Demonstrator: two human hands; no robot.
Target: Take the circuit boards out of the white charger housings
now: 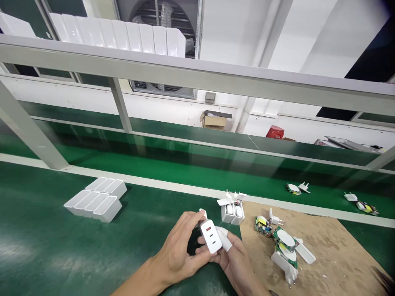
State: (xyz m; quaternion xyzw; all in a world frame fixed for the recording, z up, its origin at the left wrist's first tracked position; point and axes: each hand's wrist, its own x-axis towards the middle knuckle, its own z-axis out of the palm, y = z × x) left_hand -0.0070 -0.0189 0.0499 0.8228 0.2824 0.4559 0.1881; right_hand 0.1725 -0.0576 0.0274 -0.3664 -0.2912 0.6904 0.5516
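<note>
Between both hands is a white charger (211, 236), its face with one red port and two dark slots turned up toward me. My left hand (179, 246) grips it from the left, thumb beneath its lower edge and fingers along the top. From the right, my right hand (234, 257) holds it too; white covers wrap some of its fingertips. Just beyond my hands stand two white charger housings (233, 213), with plug parts sticking out of their tops. On the brown board to the right lie green circuit boards (285, 240) with round white pads, beside a white plug piece (276, 218).
Several empty white housings (95, 199) stand grouped on the green table at the left. More circuit boards with plugs (294, 189) lie on the green belt beyond the pale edge strip. A grey metal frame (197, 74) crosses ahead, with white containers (123, 37) behind it.
</note>
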